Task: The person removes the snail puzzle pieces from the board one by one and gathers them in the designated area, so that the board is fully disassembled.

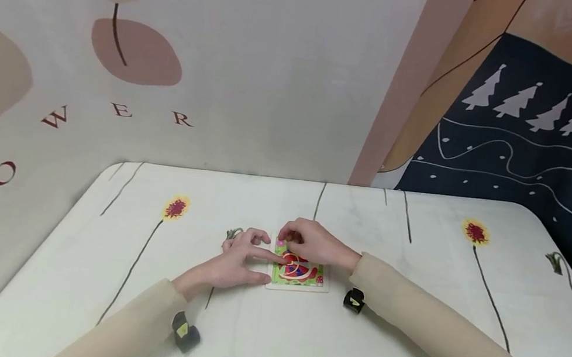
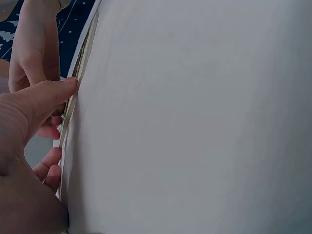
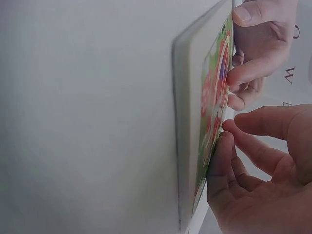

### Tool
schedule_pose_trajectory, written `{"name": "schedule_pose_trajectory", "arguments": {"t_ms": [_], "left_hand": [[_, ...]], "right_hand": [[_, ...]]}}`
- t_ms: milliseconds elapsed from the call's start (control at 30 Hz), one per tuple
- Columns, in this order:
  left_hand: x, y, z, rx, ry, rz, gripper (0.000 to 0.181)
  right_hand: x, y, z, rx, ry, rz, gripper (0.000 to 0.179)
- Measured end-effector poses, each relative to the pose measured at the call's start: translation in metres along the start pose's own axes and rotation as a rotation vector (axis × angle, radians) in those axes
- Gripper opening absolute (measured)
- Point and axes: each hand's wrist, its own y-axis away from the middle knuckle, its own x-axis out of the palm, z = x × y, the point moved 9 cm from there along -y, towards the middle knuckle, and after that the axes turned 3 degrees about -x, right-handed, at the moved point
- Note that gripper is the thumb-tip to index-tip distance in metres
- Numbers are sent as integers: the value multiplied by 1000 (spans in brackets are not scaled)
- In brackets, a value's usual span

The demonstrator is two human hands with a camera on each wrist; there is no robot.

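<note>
A small square picture puzzle board [image 1: 297, 286], white-edged with a red, blue and green picture, lies flat on the table. My left hand [image 1: 236, 261] comes from its left side. The straight index finger touches the middle of the picture, while the thumb rests at the lower left corner. Over the upper left part of the board my right hand [image 1: 313, 241] bends its fingers down. In the right wrist view, the right thumb [image 3: 265, 121] and fingertips come close together at the board's face; I cannot tell whether a piece is between them.
A white cloth with printed flowers [image 1: 175, 208] covers the table [image 1: 377, 354]. Behind it hangs a pale curtain [image 1: 255, 81] with printed letters, beside a dark blue cloth [image 1: 522, 152] with white trees. Black wrist devices [image 1: 186, 332] sit at both sleeves.
</note>
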Motion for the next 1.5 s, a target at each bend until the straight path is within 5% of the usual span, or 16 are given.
{"name": "schedule_pose_trajectory", "arguments": {"t_ms": [567,1500], "left_hand": [[1,-1,3,-25,-22,23,33],[1,-1,1,-42,-33,41,36]], "right_hand": [[2,-7,-7,55,-11,28,20],[2,-7,-10,21,-39,98,27]]}}
